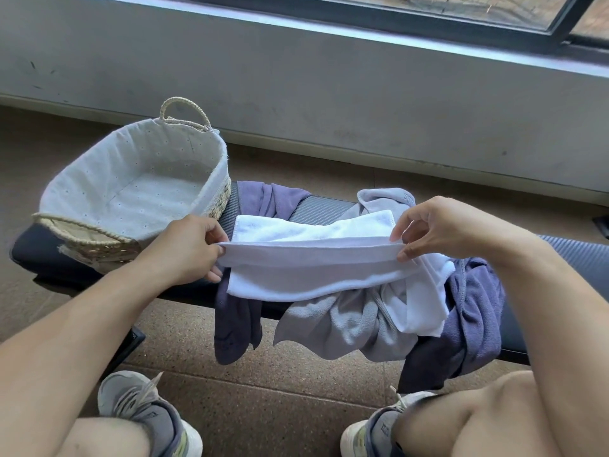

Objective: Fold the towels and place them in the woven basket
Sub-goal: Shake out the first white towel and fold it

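While both hands are pinching the white towel (313, 258) along its folded edge, I am working the first fold: my left hand (184, 249) is gripping the end nearest the basket (131, 189), my right hand (438, 225) the far end. The towel is hanging over the bench (49, 255), just beside the basket, above a grey towel (342, 321) and a purple towel (474, 311). I am judging that next it needs folding across, then lowering into the unfilled basket.
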A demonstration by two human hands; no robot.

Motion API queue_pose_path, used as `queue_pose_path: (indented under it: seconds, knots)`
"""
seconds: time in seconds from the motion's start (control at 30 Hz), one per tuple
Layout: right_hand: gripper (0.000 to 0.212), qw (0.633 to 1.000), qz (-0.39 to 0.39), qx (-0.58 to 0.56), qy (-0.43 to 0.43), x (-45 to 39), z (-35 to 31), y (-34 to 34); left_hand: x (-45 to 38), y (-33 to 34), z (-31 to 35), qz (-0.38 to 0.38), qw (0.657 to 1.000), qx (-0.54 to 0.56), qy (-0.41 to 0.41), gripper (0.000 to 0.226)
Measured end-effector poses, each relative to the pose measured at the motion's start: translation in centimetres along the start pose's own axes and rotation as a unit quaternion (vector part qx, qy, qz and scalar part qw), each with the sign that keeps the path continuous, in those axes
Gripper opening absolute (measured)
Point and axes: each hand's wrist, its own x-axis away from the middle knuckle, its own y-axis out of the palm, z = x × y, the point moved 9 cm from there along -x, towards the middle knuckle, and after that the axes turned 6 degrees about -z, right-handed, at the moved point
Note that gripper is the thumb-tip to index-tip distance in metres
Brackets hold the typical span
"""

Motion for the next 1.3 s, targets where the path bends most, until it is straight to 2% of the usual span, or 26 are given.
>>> queue_pose_path:
  seconds: [0.2,0.57,0.73,0.8,0.87,0.97,1.1,1.23,1.3]
  knots:
    - [0.014,0.999,0.033,-0.024,-0.004,-0.2,0.2,-0.4,-0.7,0.8,-1.1,-0.027,0.999,0.005,-0.016,0.014]
    - [0.018,0.997,0.053,-0.042,-0.047,-0.3,-1.1,0.0,-0.4,0.7,-0.6,-0.022,1.0,-0.014,0.0,0.016]
    - [0.014,0.99,0.07,-0.105,-0.056,-0.4,-0.7,-0.5,-0.1,0.3,-0.2,-0.009,1.0,-0.011,0.001,0.016]
    - [0.023,0.99,0.059,-0.117,-0.051,-0.4,-0.3,-0.4,0.0,0.1,-0.1,-0.002,1.0,-0.015,0.004,0.016]
    - [0.024,0.993,0.057,-0.099,-0.041,-0.5,0.2,-0.6,0.0,0.1,0.0,0.002,1.0,-0.017,0.009,0.016]
    - [0.003,0.995,0.071,-0.062,-0.026,-0.7,1.0,-1.2,0.1,0.1,0.3,0.008,1.0,-0.01,0.018,0.012]
    - [0.011,0.999,0.054,-0.005,0.006,-0.6,1.8,-1.0,0.3,0.0,0.2,0.001,1.0,0.008,0.014,0.01]
    - [0.014,0.998,0.025,0.057,0.019,-0.4,1.3,-0.5,0.7,0.2,0.5,-0.038,0.999,-0.031,-0.007,0.007]
    - [0.016,0.996,0.011,0.083,0.033,-0.5,1.0,-0.2,1.1,0.6,0.9,-0.058,0.998,0.004,-0.018,0.005]
